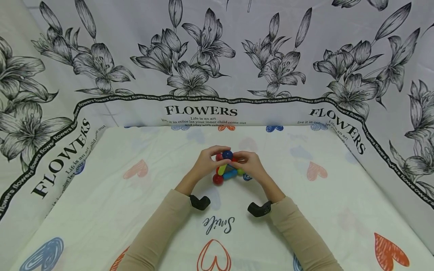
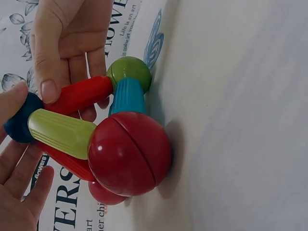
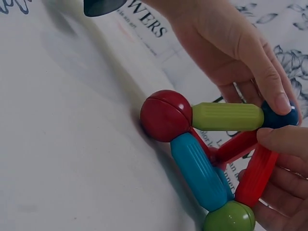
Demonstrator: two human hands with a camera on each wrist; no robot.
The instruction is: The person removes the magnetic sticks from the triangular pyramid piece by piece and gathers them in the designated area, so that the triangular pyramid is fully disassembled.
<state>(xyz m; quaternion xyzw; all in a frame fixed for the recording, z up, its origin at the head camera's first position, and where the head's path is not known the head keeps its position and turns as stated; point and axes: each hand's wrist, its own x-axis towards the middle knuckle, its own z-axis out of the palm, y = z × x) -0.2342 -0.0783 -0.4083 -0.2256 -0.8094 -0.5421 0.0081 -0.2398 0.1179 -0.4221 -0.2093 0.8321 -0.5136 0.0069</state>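
A small pyramid of magnetic rods and balls stands on the cloth, held at its top by both hands. At its tip is a dark blue ball (image 1: 227, 154); a yellow-green rod (image 3: 227, 116) runs from there down to a red ball (image 2: 130, 153). A bright blue rod (image 3: 198, 171) joins that ball to a green ball (image 2: 129, 74). My left hand (image 1: 205, 162) holds the blue ball, thumb on its near side. My right hand (image 1: 250, 164) pinches the upper end of a red rod (image 2: 84, 94) just under the ball. Another red ball (image 2: 107, 193) is partly hidden behind.
A white cloth (image 1: 162, 158) printed with hearts and the word Smile covers the table. Behind it and at both sides hangs a flower-printed curtain (image 1: 237, 56). Black devices (image 1: 200, 202) sit at both wrists, beside beige sleeves (image 1: 159, 222).
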